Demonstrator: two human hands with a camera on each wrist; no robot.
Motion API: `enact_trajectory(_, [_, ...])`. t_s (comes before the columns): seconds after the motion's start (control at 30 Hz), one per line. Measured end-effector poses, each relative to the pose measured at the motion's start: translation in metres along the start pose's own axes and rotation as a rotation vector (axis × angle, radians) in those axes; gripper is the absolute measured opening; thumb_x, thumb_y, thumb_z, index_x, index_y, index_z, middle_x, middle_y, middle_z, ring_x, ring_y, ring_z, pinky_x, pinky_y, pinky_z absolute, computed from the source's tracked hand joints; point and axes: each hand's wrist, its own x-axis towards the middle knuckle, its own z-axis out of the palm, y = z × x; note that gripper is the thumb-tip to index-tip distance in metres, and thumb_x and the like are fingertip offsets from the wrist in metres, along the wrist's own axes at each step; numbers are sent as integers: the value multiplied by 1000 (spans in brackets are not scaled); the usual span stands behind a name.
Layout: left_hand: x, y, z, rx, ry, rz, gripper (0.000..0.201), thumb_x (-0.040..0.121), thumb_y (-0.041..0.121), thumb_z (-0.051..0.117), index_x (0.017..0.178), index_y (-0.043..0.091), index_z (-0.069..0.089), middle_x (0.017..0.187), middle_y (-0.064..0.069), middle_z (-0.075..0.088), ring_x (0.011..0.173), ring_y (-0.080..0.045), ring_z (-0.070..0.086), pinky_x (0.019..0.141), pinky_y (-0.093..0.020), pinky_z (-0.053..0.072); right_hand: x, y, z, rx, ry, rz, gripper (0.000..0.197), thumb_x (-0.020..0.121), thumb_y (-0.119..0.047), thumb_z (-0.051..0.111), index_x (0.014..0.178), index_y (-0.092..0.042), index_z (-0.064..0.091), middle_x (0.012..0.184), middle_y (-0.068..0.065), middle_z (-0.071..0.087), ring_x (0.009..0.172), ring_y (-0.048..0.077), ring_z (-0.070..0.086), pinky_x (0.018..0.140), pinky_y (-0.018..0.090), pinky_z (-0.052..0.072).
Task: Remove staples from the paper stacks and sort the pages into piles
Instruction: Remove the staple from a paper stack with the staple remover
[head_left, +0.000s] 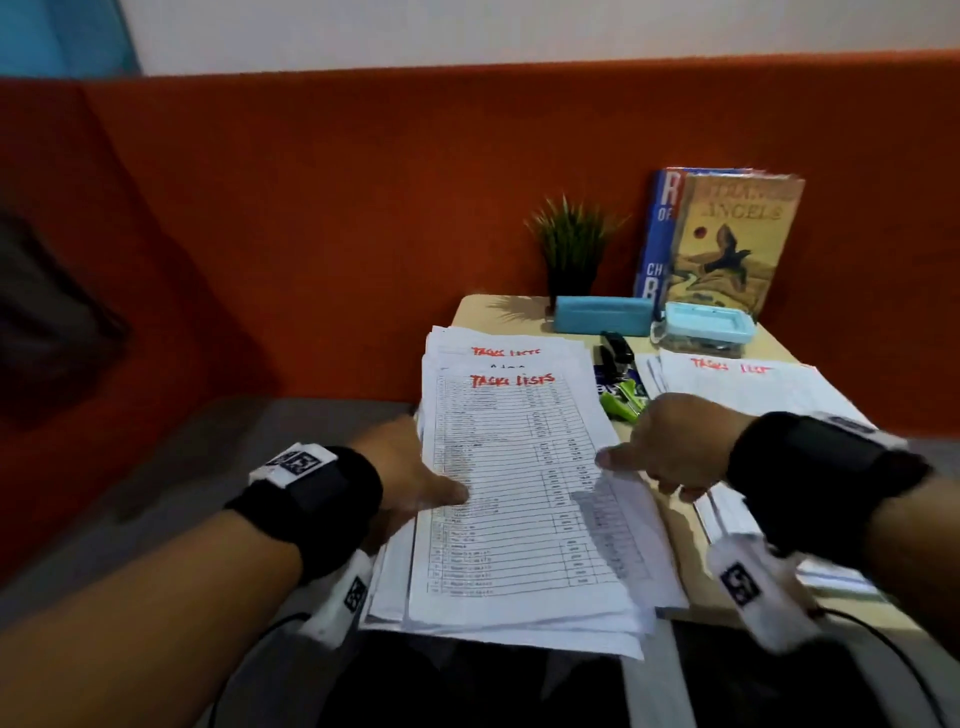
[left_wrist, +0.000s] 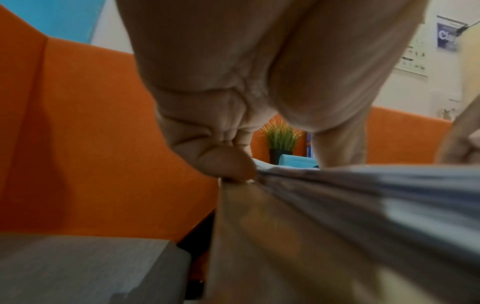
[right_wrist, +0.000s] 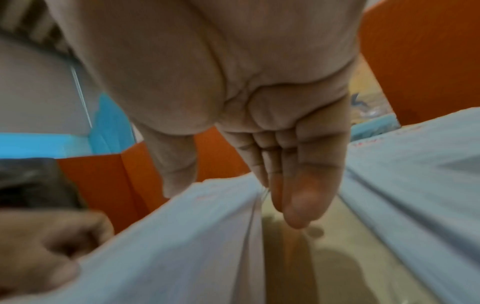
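Two hands (head_left: 415, 467) grip paper stack (head_left: 519, 519)

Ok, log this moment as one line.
left hand holds left paper stack | right hand holds its right edge | green staple remover untouched

Around the near paper stack (head_left: 519, 499): bare table (head_left: 680, 525) strip open on its right, bounded by a second paper pile (head_left: 753, 384). Behind its right corner, blocked by a stapler (head_left: 618, 353) and green tool (head_left: 621, 400). Farther back, walled off by blue case (head_left: 602, 314), lidded box (head_left: 701, 330), plant (head_left: 571, 249) and books (head_left: 727, 239).
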Motion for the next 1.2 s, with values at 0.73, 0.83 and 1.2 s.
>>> enact_trajectory(0.73, [25,-20,-16,-159,158,-50,43,90,50,68,94,8,59,90,-9,63,79,-29,59,64,-32,43,31,17,-7,448,691,-149,13,91,-14,65,80,-12,71,75,-4,67,76,23,58,65,21,43])
enact_trajectory(0.83, [33,-12,-12,-685,62,-114,37,85,44,71,90,10,56,79,-14,52,68,-28,49,61,-36,45,29,20,-11,1033,491,-125,14,94,-9,60,84,-4,67,78,12,69,67,27,59,61,27,50])
enact_trajectory(1.2, [55,11,4,-1086,-12,-308,19,90,-1,63,108,-5,64,105,-23,70,87,-37,70,77,-47,60,38,27,4,519,340,3,34,91,-28,67,75,2,66,62,17,61,51,21,54,51,30,47])
